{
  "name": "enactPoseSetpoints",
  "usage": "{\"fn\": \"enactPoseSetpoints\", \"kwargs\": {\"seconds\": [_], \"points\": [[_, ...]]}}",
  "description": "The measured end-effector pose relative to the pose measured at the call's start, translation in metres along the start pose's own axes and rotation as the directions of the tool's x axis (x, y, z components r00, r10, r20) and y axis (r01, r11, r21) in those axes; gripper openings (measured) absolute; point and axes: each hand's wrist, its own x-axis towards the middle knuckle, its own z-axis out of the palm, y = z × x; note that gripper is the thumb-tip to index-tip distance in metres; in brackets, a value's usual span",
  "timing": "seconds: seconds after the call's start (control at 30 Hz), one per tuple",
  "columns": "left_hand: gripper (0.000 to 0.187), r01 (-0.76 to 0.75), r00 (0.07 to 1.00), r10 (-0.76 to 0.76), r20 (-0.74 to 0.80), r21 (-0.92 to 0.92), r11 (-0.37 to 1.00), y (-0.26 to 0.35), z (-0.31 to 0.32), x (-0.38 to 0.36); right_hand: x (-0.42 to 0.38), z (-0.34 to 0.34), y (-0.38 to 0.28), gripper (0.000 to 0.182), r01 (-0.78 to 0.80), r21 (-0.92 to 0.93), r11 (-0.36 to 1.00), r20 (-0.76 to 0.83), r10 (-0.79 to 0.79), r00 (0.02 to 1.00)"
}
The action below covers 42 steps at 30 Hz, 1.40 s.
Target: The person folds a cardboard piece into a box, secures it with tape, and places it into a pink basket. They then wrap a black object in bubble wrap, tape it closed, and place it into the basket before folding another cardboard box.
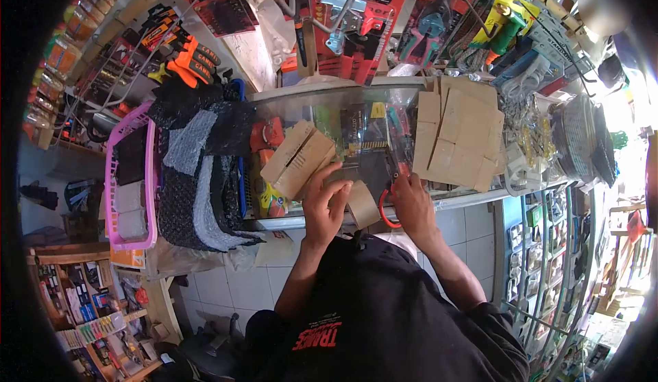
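Over the glass counter, my left hand (pixel 325 207) has its fingers apart and holds nothing. It is beside a small brown cardboard box (pixel 296 157) with a dark slit along its top. A brown piece that looks like a roll of packing tape (pixel 362 206) is between my hands, near the counter's front edge. My right hand (pixel 414 207) is closed on red-handled scissors (pixel 388 212), their dark blades pointing away from me. Flattened cardboard sheets (pixel 458 135) are stacked just beyond my right hand.
Black bubble wrap (pixel 181 180) hangs over the counter's left end, beside a pink basket (pixel 111 197). Packaged tools (pixel 356 22) hang across the back. Wire coils (pixel 579 135) stand at the right end, above glass shelves (pixel 541 245). The tiled floor (pixel 229 287) shows below.
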Motion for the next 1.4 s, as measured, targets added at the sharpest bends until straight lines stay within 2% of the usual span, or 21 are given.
{"fn": "enactPoseSetpoints", "kwargs": {"seconds": [0.1,0.2,0.33,0.37,0.4,0.43,0.5,0.53,0.57,0.67,0.7,0.8,0.83,0.9,0.93,1.03,1.07,1.13,1.17,1.3,1.4], "points": [[0.008,0.116,0.993,-0.112,0.037,-0.142,0.983,-0.012,-0.001,-0.006,0.002,-0.006,0.002,0.034,0.025,0.127,0.992,-0.005,-0.025,1.0],[0.008,0.176,0.984,-0.17,0.046,-0.206,0.963,-0.012,-0.002,-0.006,0.001,-0.016,-0.004,0.034,0.04,0.245,0.969,-0.015,-0.037,0.999],[0.009,0.184,0.982,-0.174,0.068,-0.179,0.966,-0.016,-0.001,-0.006,-0.002,-0.019,-0.005,0.037,0.01,0.353,0.935,0.008,-0.014,1.0],[0.009,0.195,0.98,-0.182,0.08,-0.198,0.961,-0.015,0.0,-0.006,-0.004,-0.02,-0.003,0.039,-0.064,0.454,0.889,0.058,0.042,0.997],[0.009,0.207,0.977,-0.192,0.091,-0.217,0.954,-0.015,-0.001,-0.006,-0.008,-0.021,0.001,0.041,-0.141,0.544,0.827,0.117,0.091,0.989],[0.011,0.141,0.988,-0.127,0.09,-0.17,0.975,-0.015,-0.002,-0.005,-0.01,-0.022,0.004,0.043,-0.22,0.622,0.751,0.182,0.134,0.974],[0.016,0.013,0.995,-0.006,0.099,-0.075,0.997,-0.015,-0.005,0.0,-0.014,-0.026,0.01,0.048,-0.173,0.846,0.505,0.142,0.1,0.985],[0.016,0.033,0.994,-0.023,0.109,-0.084,0.996,-0.013,-0.006,0.001,-0.017,-0.029,0.014,0.051,-0.147,0.922,0.359,0.122,0.093,0.988],[0.016,0.052,0.992,-0.04,0.118,-0.096,0.994,-0.011,-0.007,0.001,-0.02,-0.036,0.021,0.067,-0.218,0.945,0.245,0.205,0.079,0.976],[0.013,0.172,0.975,-0.132,0.176,-0.234,0.957,-0.006,-0.006,0.001,-0.014,-0.074,0.015,0.074,-0.251,0.963,0.102,0.255,-0.031,0.966],[0.012,0.219,0.966,-0.163,0.201,-0.296,0.93,-0.005,-0.005,0.002,-0.011,-0.084,0.009,0.076,-0.298,0.954,-0.022,0.297,-0.039,0.954],[0.012,0.27,0.93,-0.164,0.33,-0.308,0.912,-0.006,-0.012,0.01,-0.006,-0.09,0.038,0.074,-0.402,0.915,0.028,0.401,-0.171,0.9],[0.015,0.234,0.93,-0.126,0.345,-0.292,0.927,-0.006,-0.013,0.014,-0.008,-0.094,0.035,0.072,-0.4,0.916,0.044,0.402,-0.137,0.905],[0.021,0.164,0.925,-0.06,0.375,-0.252,0.954,-0.009,-0.02,0.02,-0.004,-0.1,0.04,0.073,-0.416,0.899,0.135,0.436,-0.22,0.873],[0.028,0.182,0.907,-0.056,0.418,-0.269,0.946,-0.01,-0.024,0.023,-0.001,-0.103,0.043,0.075,-0.42,0.891,0.176,0.453,-0.257,0.854],[0.045,0.203,0.866,-0.021,0.5,-0.312,0.928,-0.013,-0.029,0.031,0.013,-0.11,0.055,0.074,-0.216,0.724,0.655,0.492,-0.27,0.828],[0.05,0.193,0.866,-0.005,0.5,-0.325,0.926,-0.016,-0.028,0.031,0.016,-0.11,0.056,0.073,-0.126,0.62,0.774,0.503,-0.269,0.822],[0.058,0.173,0.863,0.014,0.504,-0.323,0.931,-0.017,-0.027,0.034,0.034,-0.126,0.032,0.071,0.084,0.395,0.915,0.546,-0.307,0.78],[0.061,0.164,0.86,0.016,0.51,-0.307,0.938,-0.015,-0.028,0.035,0.042,-0.132,0.022,0.069,0.193,0.269,0.944,0.569,-0.318,0.758],[0.07,0.153,0.86,0.011,0.51,-0.278,0.948,-0.017,-0.027,0.037,0.063,-0.131,0.01,0.066,0.291,0.324,0.9,0.561,-0.431,0.707],[0.078,0.186,0.865,0.017,0.501,-0.352,0.917,-0.021,-0.025,0.037,0.072,-0.123,0.013,0.065,0.338,0.364,0.868,0.573,-0.495,0.653]]}}
